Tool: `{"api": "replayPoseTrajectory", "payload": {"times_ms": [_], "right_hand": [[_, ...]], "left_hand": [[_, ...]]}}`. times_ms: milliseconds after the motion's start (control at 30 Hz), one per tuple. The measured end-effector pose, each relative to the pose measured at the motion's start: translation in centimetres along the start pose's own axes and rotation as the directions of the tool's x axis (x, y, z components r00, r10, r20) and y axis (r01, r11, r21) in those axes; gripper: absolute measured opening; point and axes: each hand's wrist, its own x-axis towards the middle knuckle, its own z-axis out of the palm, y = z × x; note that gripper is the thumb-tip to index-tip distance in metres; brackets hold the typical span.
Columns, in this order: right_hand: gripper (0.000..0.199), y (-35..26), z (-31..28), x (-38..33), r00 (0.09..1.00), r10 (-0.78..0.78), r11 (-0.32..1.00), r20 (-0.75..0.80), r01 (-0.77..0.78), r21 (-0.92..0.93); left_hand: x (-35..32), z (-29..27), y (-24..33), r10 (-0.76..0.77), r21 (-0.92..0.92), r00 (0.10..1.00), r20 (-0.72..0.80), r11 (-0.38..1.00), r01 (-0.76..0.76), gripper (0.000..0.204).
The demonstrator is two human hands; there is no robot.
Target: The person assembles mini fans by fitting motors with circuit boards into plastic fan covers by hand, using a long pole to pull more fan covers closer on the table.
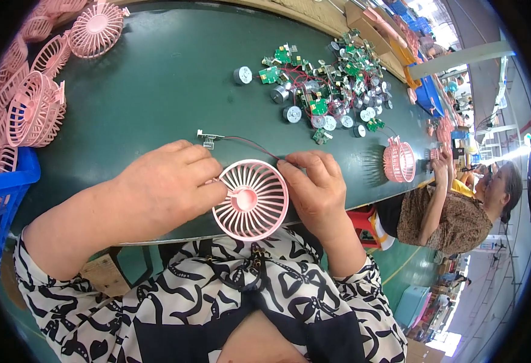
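A round pink fan grille (273,209) with slim radial ribs is held between my hands at the table's front edge. My left hand (178,181) has its fingers closed on the grille's left rim. My right hand (317,184) is closed at the upper right rim, with thumb and fingertips pinching a pair of thin red and black wires (250,143). These wires run left to a small circuit board (208,140) seen edge-on, just beyond the grille. Whether a motor sits inside the grille is hidden.
A heap of green circuit boards (319,106) with wires and silver motors (293,114) covers the far right of the green table (150,78). Pink grilles (32,109) pile up at left beside a blue basket (8,187). A co-worker (453,218) sits at right near another pink grille (400,160).
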Motion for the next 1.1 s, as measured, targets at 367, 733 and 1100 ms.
{"api": "replayPoseTrajectory", "payload": {"times_ms": [367,733,1100], "right_hand": [[0.021,-0.3,-1.6,0.4,0.946,0.318,0.937,0.063,-0.323,0.129],[0.027,-2.2,-3.7,2.7,0.985,0.172,0.967,0.011,-0.171,0.191],[0.031,-3.9,-2.8,3.8,0.957,-0.105,0.99,0.271,0.076,0.117]], "left_hand": [[0.0,0.3,-0.1,-0.011,0.047,0.999,-0.051,0.999,0.013,0.023],[-0.3,0.8,0.2,-0.028,0.041,0.997,-0.071,0.999,0.031,0.019],[-0.3,1.2,0.7,-0.011,0.092,0.996,-0.092,0.996,0.019,0.017]]}}
